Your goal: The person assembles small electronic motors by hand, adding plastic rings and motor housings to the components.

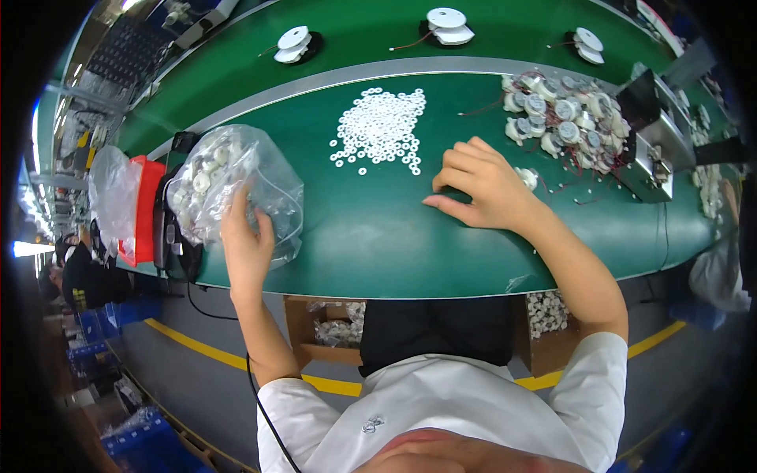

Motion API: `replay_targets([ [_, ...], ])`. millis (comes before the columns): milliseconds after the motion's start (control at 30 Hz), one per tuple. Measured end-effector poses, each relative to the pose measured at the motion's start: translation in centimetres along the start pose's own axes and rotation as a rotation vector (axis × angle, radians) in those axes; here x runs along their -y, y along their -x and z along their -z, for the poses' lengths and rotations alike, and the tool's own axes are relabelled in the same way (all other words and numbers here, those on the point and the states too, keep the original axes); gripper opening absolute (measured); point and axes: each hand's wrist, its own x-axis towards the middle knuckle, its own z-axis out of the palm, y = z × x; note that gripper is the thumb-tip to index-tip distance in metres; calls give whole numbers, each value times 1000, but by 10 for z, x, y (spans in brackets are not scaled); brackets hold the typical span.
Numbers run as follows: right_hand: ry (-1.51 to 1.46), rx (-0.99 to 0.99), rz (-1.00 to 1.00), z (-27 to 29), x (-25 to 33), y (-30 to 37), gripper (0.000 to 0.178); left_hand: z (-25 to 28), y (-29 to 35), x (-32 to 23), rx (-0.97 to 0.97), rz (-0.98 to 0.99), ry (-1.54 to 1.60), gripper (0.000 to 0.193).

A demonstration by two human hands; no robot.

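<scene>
My left hand [248, 240] is at the clear plastic bag [280, 173] on the left of the green table, its fingers on or just inside the bag's mouth. Thumb and fingers stand apart, and no part shows between them. White plastic pieces [201, 181] fill the bag. Over the middle right of the table, my right hand [485, 185] is loosely bent, thumb stretched out, with nothing visible in it. Beyond it to the left lie many small white rings [381, 126]. A single white part [526, 179] sits beside its wrist.
A heap of small motors with wires [568, 118] lies at the right, next to a metal device [650, 169]. White round assemblies [447, 27] stand on the green conveyor [363, 49] behind. A red bin [146, 209] is at the left; cardboard boxes [296, 327] are below the table.
</scene>
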Motion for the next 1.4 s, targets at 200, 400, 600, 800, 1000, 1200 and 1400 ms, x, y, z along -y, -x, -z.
replay_targets([
  [200,-25,-40,79,-6,-42,-1,35,-26,-49,46,97,-63,-231,69],
  [400,11,-65,50,11,-70,4,40,-46,-69,83,112,-130,-199,52],
  [600,-53,-49,19,16,-86,11,46,-44,-59,72,118,-107,-180,48],
  [800,-88,-31,-8,19,-88,6,46,4,-31,-11,203,66,-57,31],
  [1000,-59,-40,8,23,-92,9,45,58,-22,-81,394,-159,151,25],
  [1200,-132,-143,-40,24,-67,7,34,51,-30,-116,527,-458,517,34],
  [1400,-1444,-138,-382,-9,-33,3,67,-30,-54,-182,221,-649,477,35],
])
